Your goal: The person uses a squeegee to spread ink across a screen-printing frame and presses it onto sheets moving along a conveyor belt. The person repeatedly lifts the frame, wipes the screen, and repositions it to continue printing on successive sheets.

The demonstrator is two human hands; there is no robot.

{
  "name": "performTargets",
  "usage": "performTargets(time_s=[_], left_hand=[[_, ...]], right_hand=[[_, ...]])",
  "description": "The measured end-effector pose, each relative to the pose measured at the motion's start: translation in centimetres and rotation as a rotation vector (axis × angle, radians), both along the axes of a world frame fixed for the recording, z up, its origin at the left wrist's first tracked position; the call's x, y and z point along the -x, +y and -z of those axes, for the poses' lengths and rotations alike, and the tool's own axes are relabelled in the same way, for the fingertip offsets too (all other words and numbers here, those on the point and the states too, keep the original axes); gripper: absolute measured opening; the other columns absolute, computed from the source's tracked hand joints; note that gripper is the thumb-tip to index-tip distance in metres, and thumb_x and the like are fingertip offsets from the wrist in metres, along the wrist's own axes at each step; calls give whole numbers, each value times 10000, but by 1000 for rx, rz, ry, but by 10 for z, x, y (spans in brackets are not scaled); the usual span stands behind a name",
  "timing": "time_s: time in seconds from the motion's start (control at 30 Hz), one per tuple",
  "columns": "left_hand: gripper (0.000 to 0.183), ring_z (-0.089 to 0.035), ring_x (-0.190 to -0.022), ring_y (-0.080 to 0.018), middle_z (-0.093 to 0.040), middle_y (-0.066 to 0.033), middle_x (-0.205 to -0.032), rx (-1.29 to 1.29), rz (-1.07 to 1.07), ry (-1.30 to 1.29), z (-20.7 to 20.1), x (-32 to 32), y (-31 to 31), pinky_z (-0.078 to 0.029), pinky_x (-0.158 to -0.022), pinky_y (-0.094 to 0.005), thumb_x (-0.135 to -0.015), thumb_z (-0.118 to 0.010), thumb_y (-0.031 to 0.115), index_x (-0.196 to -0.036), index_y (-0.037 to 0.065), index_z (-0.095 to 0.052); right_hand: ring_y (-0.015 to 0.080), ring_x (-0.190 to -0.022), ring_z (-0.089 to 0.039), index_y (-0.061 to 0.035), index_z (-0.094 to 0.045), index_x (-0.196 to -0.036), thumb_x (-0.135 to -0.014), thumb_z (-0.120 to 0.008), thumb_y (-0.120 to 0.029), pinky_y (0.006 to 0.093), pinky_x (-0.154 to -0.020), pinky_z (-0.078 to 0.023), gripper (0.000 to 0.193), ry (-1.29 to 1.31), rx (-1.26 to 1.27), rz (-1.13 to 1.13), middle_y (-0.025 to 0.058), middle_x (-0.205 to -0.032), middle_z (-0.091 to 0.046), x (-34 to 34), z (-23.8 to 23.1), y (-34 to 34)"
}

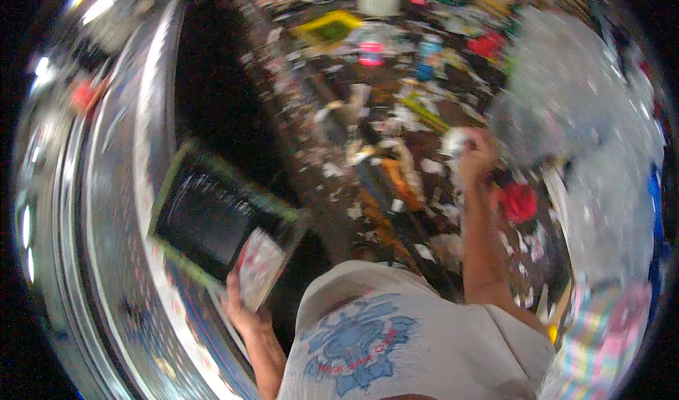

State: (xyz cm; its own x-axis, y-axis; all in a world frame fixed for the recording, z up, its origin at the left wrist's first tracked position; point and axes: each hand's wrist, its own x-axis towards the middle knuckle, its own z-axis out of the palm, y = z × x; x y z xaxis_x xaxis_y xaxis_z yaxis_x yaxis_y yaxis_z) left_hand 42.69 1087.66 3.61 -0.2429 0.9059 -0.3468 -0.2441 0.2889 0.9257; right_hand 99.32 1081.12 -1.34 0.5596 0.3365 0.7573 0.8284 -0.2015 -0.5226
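Observation:
My left hand is closed around a flat whitish packet with red marks, and its thumb lies along the packet's edge. Beside that packet is a dark rectangular bin or frame with a yellow-green rim; I cannot tell whether the hand touches it. Out to the right, my right hand is over a spread of mixed litter, its fingers curled at a small white item. Motion blur hides what kind of item it is. A red piece lies near my right forearm.
Scraps cover the dark surface ahead, among them a pink-banded container, a blue bottle and a yellow-edged tray. Large translucent plastic sheeting bulges at the right. Along the left runs a long metal-edged rail beside a dark gap.

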Motion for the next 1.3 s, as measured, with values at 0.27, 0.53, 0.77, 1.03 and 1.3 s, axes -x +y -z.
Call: performTargets(time_s=[0.27, 0.53, 0.77, 1.03, 1.3], left_hand=[[527, -782, -901, -268, -784, -148, -1069, -51, 76, -216, -28, -39, 20, -648, -819, -427, -926, -875, 420, -1185, -12, -721], [766, -753, -1101, -332, -689, -217, -1288, 1, -28, -502, -34, -34, -10, -643, -967, -525, -996, -752, 625, -1378, -11, -559], [894, -554, -1446, -339, -487, -215, -1625, 52, -338, -356, -19, 24, -63, -511, -1169, -536, -1091, -604, 629, -1638, -42, -380], [684, -613, -1377, -252, -659, -175, -1434, -78, -359, -358, -20, 89, -114, -509, -1157, -442, -1163, -510, 537, -1526, -42, -534], [581, -572, -1143, -103, -688, 8, -1201, -186, -311, -91, 5, 138, -134, -450, -1076, -324, -1178, -495, 530, -1368, 11, -673]], right_hand=[[237, -1043, -745, -26, -794, -1157, -860, -585, 135, 390, -967, -613, 398, 632, -319, -604, 114, -1187, -789, 39, -81, 87], [200, -1039, -736, -38, -779, -1157, -922, -619, 94, 376, -901, -622, 313, 1284, 423, -1481, 86, -1153, -793, 245, -14, 169], [210, -1092, -730, -35, -740, -1231, -922, -663, 73, 382, -943, -610, 337, 1526, 718, -1765, 89, -1208, -780, 347, -9, 156], [220, -1152, -724, -31, -695, -1317, -921, -713, 49, 389, -990, -597, 404, 1588, 936, -1774, 92, -1270, -766, 421, -20, 139], [231, -1213, -718, -27, -651, -1402, -920, -763, 25, 396, -1038, -584, 497, 1799, 1108, -1526, 95, -1333, -751, 421, -64, 75]])
